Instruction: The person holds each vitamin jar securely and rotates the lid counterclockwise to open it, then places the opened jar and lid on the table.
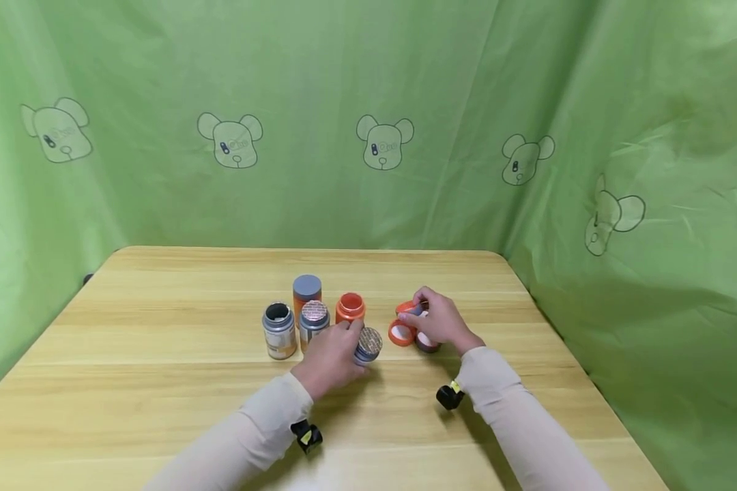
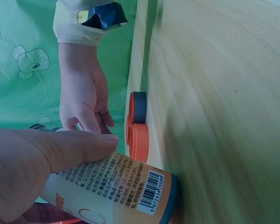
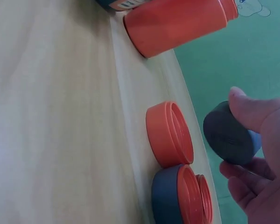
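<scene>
My left hand [image 1: 330,358] grips a bottle [image 1: 368,343] with a patterned foil seal on its mouth. In the left wrist view that bottle [image 2: 107,184] shows a printed label, a barcode and a dark blue base, with my thumb across its side. To the right, my right hand [image 1: 441,320] pinches a dark grey-blue screw lid [image 3: 228,135] between thumb and fingers. Close by it on the table are an orange lid [image 3: 168,135] and a dark blue lid [image 3: 170,196] with an orange inside, with another orange lid partly hidden behind.
Left of my left hand stand an opened grey bottle [image 1: 280,337], a foil-sealed bottle [image 1: 314,315] and an orange bottle with a grey lid [image 1: 307,288]. An opened red-orange bottle [image 1: 350,308] stands just beyond it. Green curtains [image 1: 319,82] surround the wooden table [image 1: 160,382].
</scene>
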The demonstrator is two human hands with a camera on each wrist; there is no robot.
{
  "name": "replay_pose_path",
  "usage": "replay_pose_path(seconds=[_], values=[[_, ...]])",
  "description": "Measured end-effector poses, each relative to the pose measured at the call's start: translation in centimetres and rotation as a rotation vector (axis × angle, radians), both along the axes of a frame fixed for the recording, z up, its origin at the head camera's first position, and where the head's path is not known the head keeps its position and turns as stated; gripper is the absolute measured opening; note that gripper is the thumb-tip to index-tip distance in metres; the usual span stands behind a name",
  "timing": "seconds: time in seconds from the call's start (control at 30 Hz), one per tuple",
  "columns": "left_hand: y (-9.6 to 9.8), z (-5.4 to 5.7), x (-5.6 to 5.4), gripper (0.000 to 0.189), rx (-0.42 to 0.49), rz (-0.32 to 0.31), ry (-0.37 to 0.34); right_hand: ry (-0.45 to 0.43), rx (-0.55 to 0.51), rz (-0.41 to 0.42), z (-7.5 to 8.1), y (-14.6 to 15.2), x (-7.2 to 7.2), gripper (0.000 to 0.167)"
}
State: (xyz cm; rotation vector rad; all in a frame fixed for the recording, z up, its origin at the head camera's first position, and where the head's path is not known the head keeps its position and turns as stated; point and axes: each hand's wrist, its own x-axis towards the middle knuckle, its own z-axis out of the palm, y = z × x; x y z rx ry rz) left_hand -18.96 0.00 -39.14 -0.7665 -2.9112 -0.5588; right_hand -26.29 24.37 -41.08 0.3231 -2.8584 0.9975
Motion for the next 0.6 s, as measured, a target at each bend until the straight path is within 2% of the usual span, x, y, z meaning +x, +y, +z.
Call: replay_pose_path(seconds=[0.13,0.37,0.6], values=[[-0.1,0.0,0.0,0.073,0.016,0.002,0.015,-0.011,0.032,-0.03,0.1,-0.6,-0.8,0.03],[-0.3,-0.1,-0.2,0.07,0.048,-0.016,0.061,-0.014,0.084,-0.022,-0.1,-1.2,-2.1,0.028],[-0.4,0.1,-0.1,0.069,0.07,-0.023,0.07,-0.07,0.147,-0.018,-0.9,-1.8,-3.1,0.027]])
